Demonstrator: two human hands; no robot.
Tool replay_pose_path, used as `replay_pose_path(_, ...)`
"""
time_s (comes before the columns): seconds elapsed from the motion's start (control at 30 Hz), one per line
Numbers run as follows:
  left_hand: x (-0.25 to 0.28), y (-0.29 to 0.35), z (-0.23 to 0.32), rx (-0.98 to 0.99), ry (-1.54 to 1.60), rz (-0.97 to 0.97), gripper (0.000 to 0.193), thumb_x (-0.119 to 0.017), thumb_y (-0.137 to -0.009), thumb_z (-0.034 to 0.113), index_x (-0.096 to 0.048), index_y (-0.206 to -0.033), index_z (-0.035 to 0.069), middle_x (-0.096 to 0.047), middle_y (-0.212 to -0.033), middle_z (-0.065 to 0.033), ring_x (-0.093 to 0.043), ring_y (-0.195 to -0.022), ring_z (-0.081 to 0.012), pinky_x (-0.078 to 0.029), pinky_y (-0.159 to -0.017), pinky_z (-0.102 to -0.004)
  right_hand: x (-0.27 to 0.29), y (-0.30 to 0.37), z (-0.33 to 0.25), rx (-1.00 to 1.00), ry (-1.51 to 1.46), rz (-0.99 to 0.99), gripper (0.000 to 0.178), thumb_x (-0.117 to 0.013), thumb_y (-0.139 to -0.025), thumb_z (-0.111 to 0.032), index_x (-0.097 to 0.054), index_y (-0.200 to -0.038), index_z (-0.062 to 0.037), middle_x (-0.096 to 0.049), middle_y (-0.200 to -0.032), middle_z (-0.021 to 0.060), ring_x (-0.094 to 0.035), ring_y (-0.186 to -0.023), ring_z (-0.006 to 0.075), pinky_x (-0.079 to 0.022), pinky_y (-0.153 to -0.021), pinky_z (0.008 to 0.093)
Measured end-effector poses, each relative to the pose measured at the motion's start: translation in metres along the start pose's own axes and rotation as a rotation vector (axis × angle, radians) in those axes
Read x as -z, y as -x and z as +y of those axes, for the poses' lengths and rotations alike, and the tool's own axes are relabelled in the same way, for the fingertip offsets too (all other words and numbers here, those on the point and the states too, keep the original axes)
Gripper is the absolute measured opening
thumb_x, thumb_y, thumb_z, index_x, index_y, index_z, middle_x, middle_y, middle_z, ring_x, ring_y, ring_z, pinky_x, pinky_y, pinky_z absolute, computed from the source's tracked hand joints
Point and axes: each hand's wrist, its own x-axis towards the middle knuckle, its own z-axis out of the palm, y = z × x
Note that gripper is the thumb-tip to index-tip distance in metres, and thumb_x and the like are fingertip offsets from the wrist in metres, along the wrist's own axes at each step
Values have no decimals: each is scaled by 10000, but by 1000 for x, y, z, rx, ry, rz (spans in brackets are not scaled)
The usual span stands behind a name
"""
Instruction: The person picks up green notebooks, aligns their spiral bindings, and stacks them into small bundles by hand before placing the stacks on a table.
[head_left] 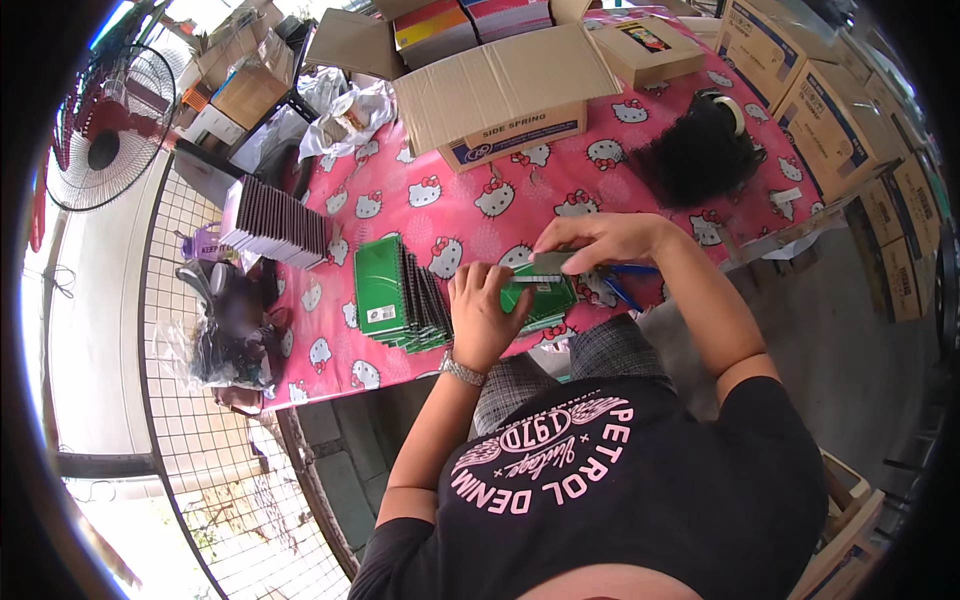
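Observation:
A green notebook [545, 298] lies at the table's near edge, in front of my body. My left hand [484, 308], with a metal watch at its wrist, grips the notebook's left side with curled fingers. My right hand [612, 243] reaches over from the right, thumb and fingers closed on the notebook's raised far edge. A tool with blue handles [624, 288] lies beside the notebook, under my right wrist. Left of my left hand, several green spiral notebooks [378, 290] lie in a fanned, overlapping stack.
A second stack of spiral-bound notebooks [275, 222] stands further left. An open cardboard box [515, 135] with books sits at the back. A heap of black coils [695, 160] and a tape roll [737, 118] lie right. Closed cartons [820, 115] line the right side; a fan [105, 150] stands left.

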Motion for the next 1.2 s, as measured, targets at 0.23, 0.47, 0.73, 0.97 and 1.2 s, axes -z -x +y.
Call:
replay_pose_path(0.23,15,2,-19,20,17,78,311,-783,-738,143,-622,-988,49,-578,-1012,-133,-535,-983,-345,-460,-850,-440,-8,-21,-8,-72,14,64,597,-745,-794,-219,-571,-1344,-65,-594,-1283,67,-523,-1201,182,-354,-1084,339)
replay_pose_path(0.47,11,6,-24,36,164,29,304,-772,-762,92,-613,-1012,23,-576,-1015,-144,-616,-906,-317,-514,-782,-397,-1,-33,-6,-36,515,121,536,-753,-794,-278,-626,-1262,-49,-596,-1244,97,-548,-1182,217,-387,-1063,369)
replay_pose_path(0.73,19,1,-29,89,280,-116,329,-764,-782,152,-610,-1054,49,-587,-986,-139,-620,-907,-341,-517,-785,-415,-13,-40,-1,188,-471,-93,472,-761,-776,-229,-636,-1177,-15,-570,-1255,79,-537,-1189,209,-408,-1026,361)
replay_pose_path(0.97,20,-4,-31,85,275,-125,316,-762,-789,146,-608,-1046,48,-589,-987,-133,-624,-895,-334,-520,-758,-409,-15,-43,-5,208,-314,-94,484,-781,-768,-293,-649,-1157,-38,-623,-1145,80,-585,-1092,189,-432,-988,322)
replay_pose_path(1.2,21,-10,-32,51,271,-80,262,-773,-783,100,-626,-986,23,-601,-916,-112,-625,-786,-261,-513,-682,-348,-9,-47,0,-43,53,86,434,-751,-801,-256,-641,-1161,-40,-628,-1148,85,-593,-1070,192,-450,-950,315)
